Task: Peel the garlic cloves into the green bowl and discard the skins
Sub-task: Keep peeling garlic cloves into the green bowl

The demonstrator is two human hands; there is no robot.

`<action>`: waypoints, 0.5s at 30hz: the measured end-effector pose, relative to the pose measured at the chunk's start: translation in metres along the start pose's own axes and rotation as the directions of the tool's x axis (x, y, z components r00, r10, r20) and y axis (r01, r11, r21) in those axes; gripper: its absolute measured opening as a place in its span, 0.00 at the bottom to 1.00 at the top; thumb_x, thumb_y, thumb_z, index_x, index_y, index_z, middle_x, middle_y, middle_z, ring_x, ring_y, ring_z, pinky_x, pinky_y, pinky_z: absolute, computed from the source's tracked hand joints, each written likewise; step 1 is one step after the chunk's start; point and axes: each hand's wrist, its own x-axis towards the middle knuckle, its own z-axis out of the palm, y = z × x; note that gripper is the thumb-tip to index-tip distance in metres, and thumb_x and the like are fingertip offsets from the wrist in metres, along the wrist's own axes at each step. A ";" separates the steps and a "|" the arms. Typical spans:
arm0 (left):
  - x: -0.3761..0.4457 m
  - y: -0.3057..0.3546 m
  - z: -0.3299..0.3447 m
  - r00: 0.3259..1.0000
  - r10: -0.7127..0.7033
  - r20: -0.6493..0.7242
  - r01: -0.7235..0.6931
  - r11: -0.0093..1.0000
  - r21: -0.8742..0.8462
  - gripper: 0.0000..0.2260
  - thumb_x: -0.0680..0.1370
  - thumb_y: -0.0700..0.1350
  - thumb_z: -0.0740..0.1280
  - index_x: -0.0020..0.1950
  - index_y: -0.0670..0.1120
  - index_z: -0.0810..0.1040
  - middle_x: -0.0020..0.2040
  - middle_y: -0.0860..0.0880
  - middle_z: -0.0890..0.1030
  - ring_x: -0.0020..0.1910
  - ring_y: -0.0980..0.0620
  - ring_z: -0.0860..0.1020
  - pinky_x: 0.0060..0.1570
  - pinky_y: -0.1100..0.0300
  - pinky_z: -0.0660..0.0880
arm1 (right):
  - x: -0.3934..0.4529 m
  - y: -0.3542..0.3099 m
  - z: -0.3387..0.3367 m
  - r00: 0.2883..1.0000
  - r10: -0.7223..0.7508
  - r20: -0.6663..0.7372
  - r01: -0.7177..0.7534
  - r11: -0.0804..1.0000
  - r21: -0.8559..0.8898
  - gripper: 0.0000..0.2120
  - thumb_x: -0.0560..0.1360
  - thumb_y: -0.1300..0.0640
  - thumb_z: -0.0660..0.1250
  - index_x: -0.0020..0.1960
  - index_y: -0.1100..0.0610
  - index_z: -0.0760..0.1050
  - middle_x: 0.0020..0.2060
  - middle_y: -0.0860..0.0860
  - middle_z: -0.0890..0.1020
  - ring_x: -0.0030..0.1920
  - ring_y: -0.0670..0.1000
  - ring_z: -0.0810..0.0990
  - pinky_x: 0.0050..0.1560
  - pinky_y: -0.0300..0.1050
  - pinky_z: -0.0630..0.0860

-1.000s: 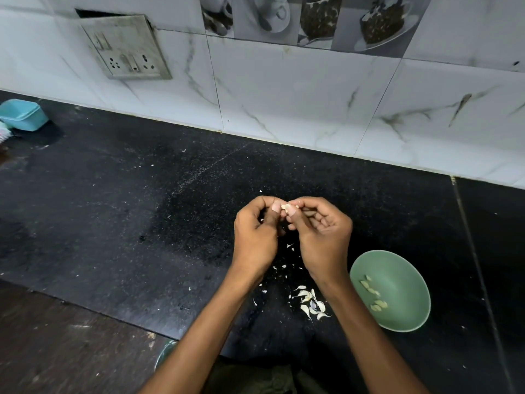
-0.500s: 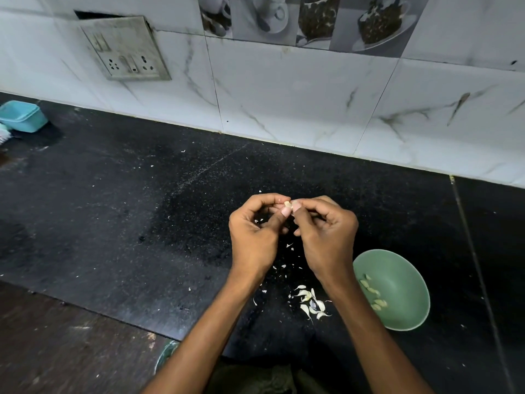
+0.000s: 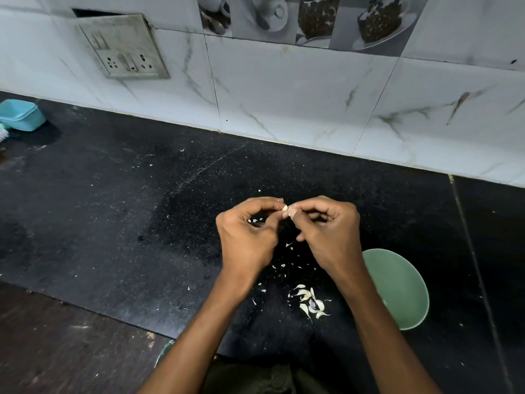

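Just behind and to the left of the green bowl [image 3: 403,282], both hands are raised over the black counter [image 3: 113,223], pinching one garlic clove [image 3: 285,208] between them. The left hand [image 3: 247,237] holds it with thumb and forefinger; the right hand [image 3: 331,237] nips its other end with curled fingers. Peeling looks to be under way. Next, the skin likely needs pulling free and the bare clove dropping right, into the bowl. The clove shows as a small, pale sliver, mostly hidden. Loose skins [image 3: 311,302] lie left of the bowl.
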 end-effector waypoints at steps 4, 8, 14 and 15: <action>0.000 0.002 -0.002 0.997 0.076 0.009 -0.077 0.994 0.079 0.07 0.71 0.32 0.77 0.42 0.44 0.87 0.40 0.54 0.86 0.40 0.58 0.84 0.40 0.62 0.80 | 0.000 -0.003 0.000 0.998 0.051 0.024 -0.052 0.998 0.022 0.09 0.74 0.68 0.74 0.40 0.57 0.87 0.36 0.47 0.86 0.30 0.50 0.83 0.30 0.48 0.80; 0.003 0.000 -0.005 0.976 0.213 0.044 -0.217 0.968 0.129 0.07 0.71 0.29 0.75 0.41 0.40 0.87 0.40 0.50 0.85 0.39 0.57 0.83 0.39 0.62 0.80 | 0.000 -0.004 -0.001 0.989 0.142 0.051 -0.148 0.978 0.145 0.09 0.75 0.69 0.73 0.40 0.59 0.87 0.36 0.52 0.86 0.30 0.51 0.81 0.29 0.47 0.78; 0.004 -0.005 -0.007 0.920 0.368 0.132 -0.390 0.888 0.245 0.10 0.68 0.26 0.72 0.41 0.39 0.86 0.41 0.48 0.85 0.40 0.51 0.82 0.40 0.55 0.80 | 0.000 -0.003 0.001 0.978 0.205 0.041 -0.209 0.965 0.160 0.09 0.74 0.68 0.74 0.38 0.58 0.87 0.35 0.53 0.85 0.28 0.51 0.81 0.30 0.54 0.79; 0.004 -0.006 -0.006 0.913 0.384 0.139 -0.408 0.874 0.264 0.10 0.68 0.25 0.71 0.41 0.39 0.85 0.41 0.47 0.84 0.40 0.50 0.82 0.40 0.56 0.79 | 0.000 -0.003 0.001 0.978 0.209 0.029 -0.211 0.966 0.149 0.09 0.74 0.68 0.74 0.38 0.59 0.86 0.35 0.53 0.85 0.28 0.51 0.81 0.30 0.57 0.80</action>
